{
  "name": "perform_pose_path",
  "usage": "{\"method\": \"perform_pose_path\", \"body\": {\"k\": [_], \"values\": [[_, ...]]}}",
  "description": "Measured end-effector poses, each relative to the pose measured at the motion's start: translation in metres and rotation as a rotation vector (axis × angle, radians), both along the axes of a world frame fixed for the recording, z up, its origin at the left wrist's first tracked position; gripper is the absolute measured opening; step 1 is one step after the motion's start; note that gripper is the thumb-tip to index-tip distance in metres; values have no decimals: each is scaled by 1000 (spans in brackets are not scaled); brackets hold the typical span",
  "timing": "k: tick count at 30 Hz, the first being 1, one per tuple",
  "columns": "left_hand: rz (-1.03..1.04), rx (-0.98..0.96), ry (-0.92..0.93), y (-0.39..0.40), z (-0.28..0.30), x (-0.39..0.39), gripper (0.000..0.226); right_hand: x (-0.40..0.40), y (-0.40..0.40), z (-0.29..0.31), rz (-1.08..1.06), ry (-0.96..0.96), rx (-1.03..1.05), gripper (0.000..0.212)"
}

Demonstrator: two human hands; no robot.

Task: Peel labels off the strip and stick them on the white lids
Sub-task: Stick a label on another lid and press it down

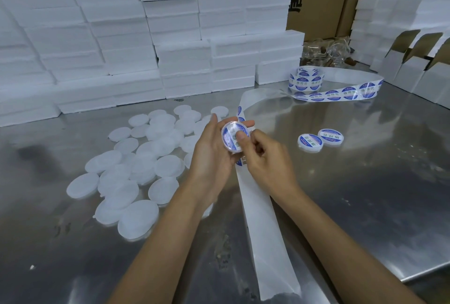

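Strip [265, 218] running away lengthwise, left hand [211, 155] gripping lid [235, 136], face up

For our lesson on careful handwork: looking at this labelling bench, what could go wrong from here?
1. The right hand thumb presses the label onto the lid held by the left hand; uneven pressing may leave a crooked or wrinkled label.
2. The strip runs under both hands and off the table edge; a forearm could snag it and drag it.
3. The two labelled lids lie near the blank pile; they could get mixed.
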State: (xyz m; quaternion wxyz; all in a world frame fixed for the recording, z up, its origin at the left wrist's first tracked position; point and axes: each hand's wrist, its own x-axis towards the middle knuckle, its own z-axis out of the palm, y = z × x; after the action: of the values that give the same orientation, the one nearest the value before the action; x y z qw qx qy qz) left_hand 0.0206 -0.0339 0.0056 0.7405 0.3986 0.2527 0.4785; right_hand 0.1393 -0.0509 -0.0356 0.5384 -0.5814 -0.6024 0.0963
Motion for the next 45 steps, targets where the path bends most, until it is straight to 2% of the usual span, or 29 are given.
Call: {"method": "perform_pose_path", "body": {"k": [3,6,8,11,14,17,22,26,29,31,35,39,42,45], "values": [[39,96,169,1,-1,-2,22,4,3,-3,-25,1,6,41],[108,307,471,4,-4,-12,29,10,6,-5,-51,-22,-10,37],[128,389,562,5,-5,-19,36,12,6,-7,-62,-74,-15,35],[94,374,546,8,-6,-25,46,11,5,-7,-51,-118,-34,34],[142,307,502,9,-6,-27,42,11,4,-5,-21,-113,-45,34],[248,224,439,7,-6,-26,34,10,3,-4,1,-170,-100,47],[345,180,481,8,-6,-24,24,6,0,-5,-82,-278,-119,63],[327,184,499,5,-6,-19,16,5,-3,-3,-153,-300,-127,58],[259,167,518,6,-4,-20,28,2,-5,-3,-201,-345,-123,51],[193,147,478,6,-2,-22,28,2,-4,-3,-234,-333,-119,56],[82,164,413,6,-4,-23,12,7,0,-5,-254,-296,-126,65],[-36,195,389,7,-7,-22,32,10,4,-5,-222,-254,-158,68],[79,229,460,6,-9,-19,31,11,4,-4,-153,-141,-177,67],[244,201,470,8,-10,-20,26,8,5,-3,-6,-25,-195,56]]}}
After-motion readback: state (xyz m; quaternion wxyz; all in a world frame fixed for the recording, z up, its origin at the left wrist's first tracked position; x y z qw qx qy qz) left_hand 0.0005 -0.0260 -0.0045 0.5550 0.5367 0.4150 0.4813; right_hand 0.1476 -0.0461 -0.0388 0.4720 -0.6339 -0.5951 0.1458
